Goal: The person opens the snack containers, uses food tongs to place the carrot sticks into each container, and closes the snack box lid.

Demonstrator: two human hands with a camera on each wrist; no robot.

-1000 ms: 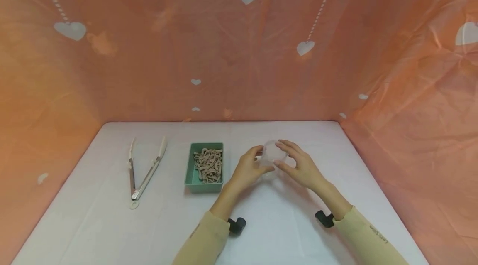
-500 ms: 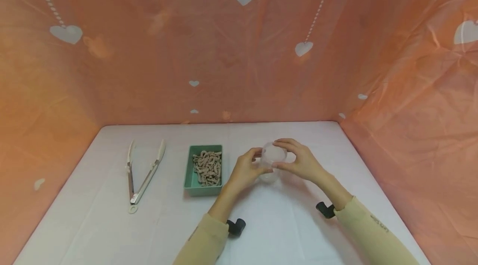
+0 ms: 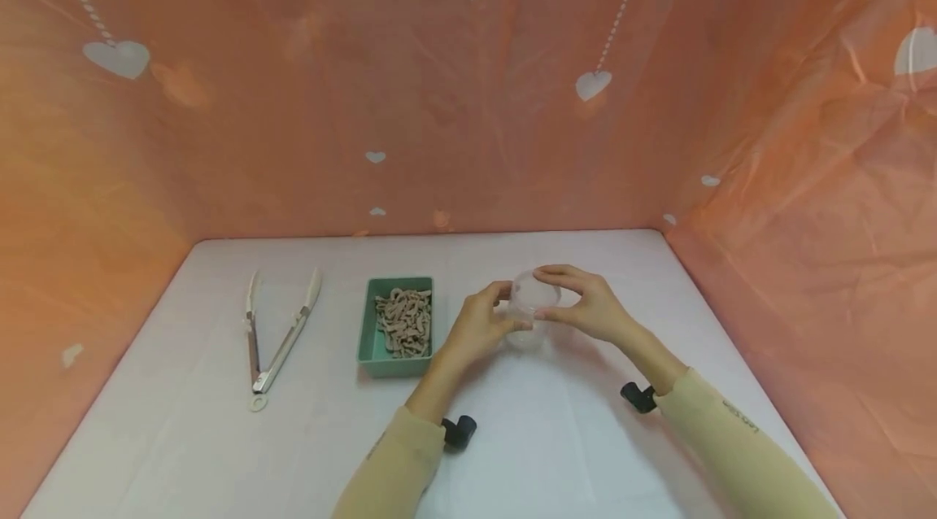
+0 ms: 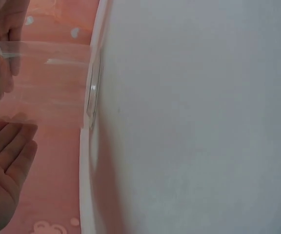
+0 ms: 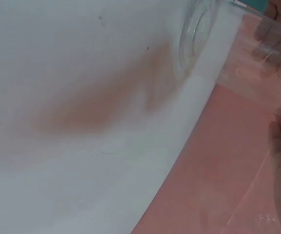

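A clear plastic jar (image 3: 523, 332) stands upright on the table right of the middle, with a whitish round top (image 3: 534, 291). My left hand (image 3: 476, 328) holds the jar from its left side, thumb in front and fingers behind. My right hand (image 3: 594, 309) has its thumb and fingers round the top from the right. In the left wrist view the see-through wall of the jar (image 4: 57, 85) shows fingers behind it. The right wrist view shows the jar's thick base (image 5: 196, 34) at the table surface, while the top runs out of the picture.
Left of the jar is a green tray (image 3: 395, 369) with a heap of brown twisted pieces (image 3: 406, 324). Farther left lie metal tongs (image 3: 278, 356) with pale tips, spread apart. Orange cloth (image 3: 424, 96) with white hearts walls off the white table (image 3: 176, 421) at the back and sides.
My right thumb and fingers have shifted slightly round the jar's top, the thumb a little to the left. My left hand keeps its hold. The head view has tilted slightly.
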